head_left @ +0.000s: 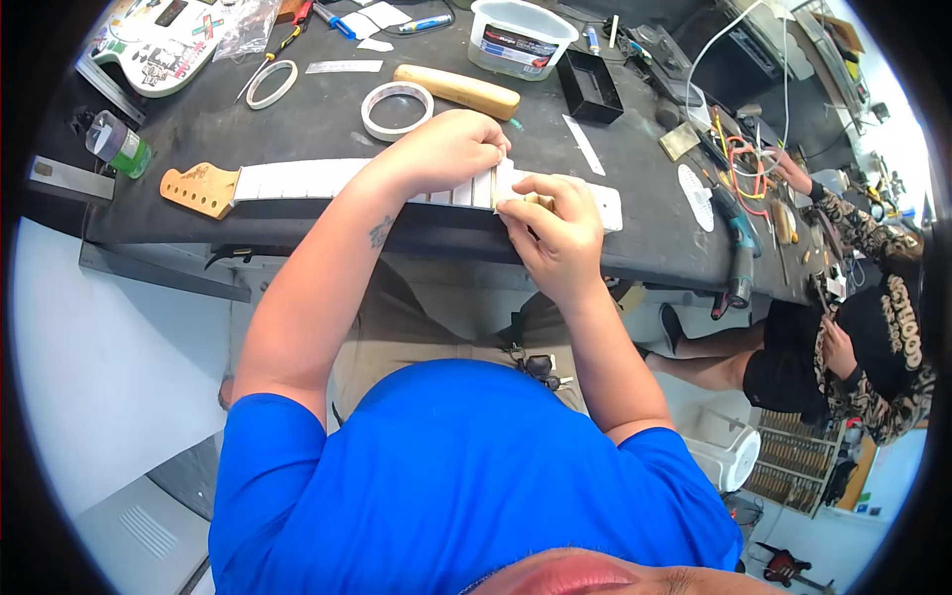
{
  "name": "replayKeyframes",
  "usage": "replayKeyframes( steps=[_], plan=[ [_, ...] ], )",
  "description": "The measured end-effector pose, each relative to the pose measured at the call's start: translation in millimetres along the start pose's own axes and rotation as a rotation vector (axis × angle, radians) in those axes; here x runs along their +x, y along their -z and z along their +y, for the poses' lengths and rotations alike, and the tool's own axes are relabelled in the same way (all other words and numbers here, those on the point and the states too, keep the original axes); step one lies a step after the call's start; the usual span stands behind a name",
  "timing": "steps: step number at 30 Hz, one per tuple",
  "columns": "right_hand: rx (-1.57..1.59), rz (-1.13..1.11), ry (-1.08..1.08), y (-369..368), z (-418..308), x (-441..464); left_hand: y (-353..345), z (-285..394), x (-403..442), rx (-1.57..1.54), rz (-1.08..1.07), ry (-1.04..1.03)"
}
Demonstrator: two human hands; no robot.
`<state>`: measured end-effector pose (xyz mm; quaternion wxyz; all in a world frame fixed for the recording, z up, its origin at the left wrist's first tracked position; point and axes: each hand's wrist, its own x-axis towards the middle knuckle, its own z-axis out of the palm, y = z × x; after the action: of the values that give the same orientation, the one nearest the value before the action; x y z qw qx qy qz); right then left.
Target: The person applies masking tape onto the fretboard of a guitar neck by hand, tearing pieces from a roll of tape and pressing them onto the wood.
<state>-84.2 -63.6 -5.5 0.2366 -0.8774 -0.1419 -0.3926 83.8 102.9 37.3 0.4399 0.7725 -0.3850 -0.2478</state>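
Note:
A guitar neck (297,180) lies lengthwise along the bench's front edge. Its bare wooden headstock (201,190) points left, and whitish tape covers most of the fretboard between the frets. Near the neck's right end, a narrow strip of masking tape (495,186) runs across the fretboard. At the far end of that strip my left hand (451,149) is closed, its fingers curled and their tips partly hidden. My right hand (557,230) pinches the near end of the strip between thumb and index finger. Both hands rest against the neck.
Behind the neck are a tape roll (397,111), a wooden block (456,91), a plastic tub (521,42) and a black tray (590,86). A spray bottle (119,145) stands left. Rightward lie a power drill (739,248) and tools; another person (873,317) works there.

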Motion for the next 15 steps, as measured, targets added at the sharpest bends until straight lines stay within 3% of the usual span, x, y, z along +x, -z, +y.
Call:
replayKeyframes(
  steps=[15],
  plan=[
    [-0.014,-0.012,0.043,-0.5,2.7,-1.9,-2.7,0.0,-0.9,0.11,0.04,0.008]
  ],
)
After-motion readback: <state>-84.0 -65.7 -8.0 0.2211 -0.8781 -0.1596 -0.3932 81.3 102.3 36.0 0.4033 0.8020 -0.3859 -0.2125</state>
